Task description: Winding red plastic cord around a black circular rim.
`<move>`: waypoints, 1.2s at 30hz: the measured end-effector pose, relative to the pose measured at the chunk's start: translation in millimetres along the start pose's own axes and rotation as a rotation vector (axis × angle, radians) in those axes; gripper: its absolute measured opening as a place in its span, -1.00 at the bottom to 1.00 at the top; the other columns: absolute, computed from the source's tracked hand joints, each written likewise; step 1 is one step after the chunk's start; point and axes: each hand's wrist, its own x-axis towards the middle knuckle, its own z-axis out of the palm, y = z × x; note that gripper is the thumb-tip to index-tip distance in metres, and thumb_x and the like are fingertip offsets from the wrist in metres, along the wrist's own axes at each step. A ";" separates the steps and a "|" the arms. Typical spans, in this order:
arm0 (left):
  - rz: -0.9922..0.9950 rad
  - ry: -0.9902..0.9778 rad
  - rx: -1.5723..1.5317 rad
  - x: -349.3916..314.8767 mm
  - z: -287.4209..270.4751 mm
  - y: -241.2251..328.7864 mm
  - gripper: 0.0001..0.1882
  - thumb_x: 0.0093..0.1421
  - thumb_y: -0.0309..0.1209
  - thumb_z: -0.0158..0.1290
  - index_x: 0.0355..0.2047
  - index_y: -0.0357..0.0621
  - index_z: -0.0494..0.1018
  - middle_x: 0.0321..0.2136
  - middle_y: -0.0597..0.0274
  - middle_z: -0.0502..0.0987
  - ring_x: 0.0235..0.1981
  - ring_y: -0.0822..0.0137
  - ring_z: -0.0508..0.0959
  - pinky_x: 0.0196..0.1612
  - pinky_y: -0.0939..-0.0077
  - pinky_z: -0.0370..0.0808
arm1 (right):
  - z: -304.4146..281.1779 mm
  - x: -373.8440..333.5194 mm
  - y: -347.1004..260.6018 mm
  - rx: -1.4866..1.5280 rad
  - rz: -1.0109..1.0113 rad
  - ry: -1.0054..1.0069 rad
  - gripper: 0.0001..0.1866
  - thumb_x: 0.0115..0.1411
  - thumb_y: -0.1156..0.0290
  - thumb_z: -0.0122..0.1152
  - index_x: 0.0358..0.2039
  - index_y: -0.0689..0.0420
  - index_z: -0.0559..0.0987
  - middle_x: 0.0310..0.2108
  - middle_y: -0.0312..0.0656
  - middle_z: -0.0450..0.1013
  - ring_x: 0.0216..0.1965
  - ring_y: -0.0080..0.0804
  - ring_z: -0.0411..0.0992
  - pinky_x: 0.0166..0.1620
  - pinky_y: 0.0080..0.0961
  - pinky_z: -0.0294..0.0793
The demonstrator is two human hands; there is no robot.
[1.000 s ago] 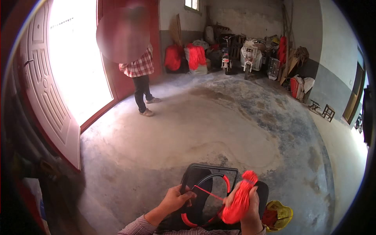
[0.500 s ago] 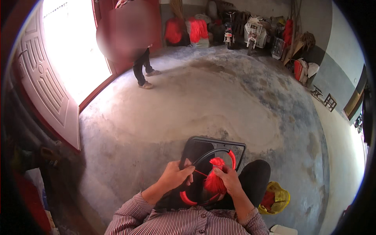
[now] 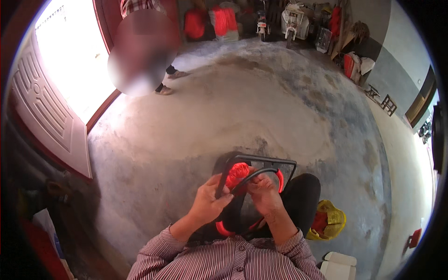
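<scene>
In front of my lap is a black rectangular frame point(image 3: 267, 160) with a round black ring point(image 3: 248, 176) at it. Red cord wraps the ring's right side point(image 3: 280, 181) and its lower left point(image 3: 224, 229). A bundle of red cord point(image 3: 239, 171) sits at the ring's upper left, between my hands. My left hand point(image 3: 210, 199) is closed, its fingers on the bundle's left side. My right hand point(image 3: 264, 192) is closed beside the ring, fingertips bent toward the bundle. What those fingertips grip is hidden.
A yellow bag point(image 3: 334, 220) with red stuff inside stands right of my leg; an opened white box point(image 3: 338, 266) lies nearer. Another person point(image 3: 164, 89) stands by the open door point(image 3: 51, 107). Motorbikes point(image 3: 290, 23), red bundles point(image 3: 225, 21) and small stools point(image 3: 388, 105) line the far sides.
The red bundle has moved from inside the ring, in my right hand, to the ring's upper left, where my left hand touches it. My right hand has shifted up and left.
</scene>
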 end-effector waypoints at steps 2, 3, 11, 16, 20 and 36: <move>0.054 0.023 0.053 -0.9 -0.3 -2.2 -0.92 -0.04 -0.56 0.16 -0.49 -0.24 0.49 -0.27 0.05 0.48 -0.19 0.19 0.49 -0.13 0.38 0.38 | 4.5 -5.7 -7.7 -0.251 -0.037 0.092 -0.55 0.01 0.54 0.28 -0.03 0.17 0.46 -0.13 -0.31 0.44 -0.14 -0.47 0.42 -0.09 -0.50 0.41; 0.067 0.065 0.062 -0.7 -0.6 -3.6 -0.91 -0.04 -0.56 0.15 -0.47 -0.24 0.50 -0.23 0.04 0.49 -0.12 0.18 0.47 -0.07 0.38 0.37 | 7.2 -8.4 -10.1 -0.510 -0.033 0.232 -0.53 0.00 0.49 0.32 -0.02 0.15 0.46 -0.16 -0.32 0.43 -0.16 -0.49 0.41 -0.12 -0.49 0.42; 0.163 -0.034 -0.010 -0.7 -5.7 -15.5 -0.83 -0.05 -0.49 0.18 -0.38 -0.20 0.58 0.16 0.09 0.29 0.21 0.17 0.26 0.23 0.31 0.15 | 32.1 0.4 -1.5 -1.434 -0.762 -0.013 -0.48 -0.14 0.38 0.43 -0.12 0.16 0.48 -0.24 -0.24 0.40 -0.22 -0.31 0.39 -0.17 -0.41 0.40; 0.185 0.007 0.086 -3.5 -12.5 -17.5 -0.82 -0.08 -0.49 0.19 -0.40 -0.19 0.60 0.19 -0.03 0.26 0.27 0.16 0.18 0.23 0.27 0.12 | 25.2 -5.1 -14.8 -0.486 -0.511 0.044 -0.49 0.04 0.38 0.33 0.00 0.21 0.40 -0.08 -0.27 0.38 -0.06 -0.43 0.36 -0.03 -0.47 0.35; 0.130 -0.023 0.102 -7.7 -9.0 -15.0 -0.81 -0.11 -0.50 0.19 -0.40 -0.19 0.60 0.19 -0.04 0.26 0.26 0.12 0.20 0.23 0.28 0.11 | 17.0 -12.2 -16.3 -0.539 -0.671 0.018 -0.42 0.09 0.31 0.33 0.08 0.23 0.35 0.03 -0.20 0.32 0.07 -0.36 0.31 0.14 -0.40 0.26; -0.398 0.028 -0.431 -2.7 -34.5 -37.1 -0.80 0.11 -0.51 -0.07 -0.28 -0.41 0.37 -0.52 -0.07 0.57 -0.66 0.37 0.49 -0.58 0.53 0.44 | -3.4 -72.3 -17.9 0.493 0.117 -0.256 -0.35 0.15 -0.17 0.06 -0.04 0.18 0.38 -0.38 -0.19 0.46 -0.42 -0.25 0.46 -0.12 -0.28 0.45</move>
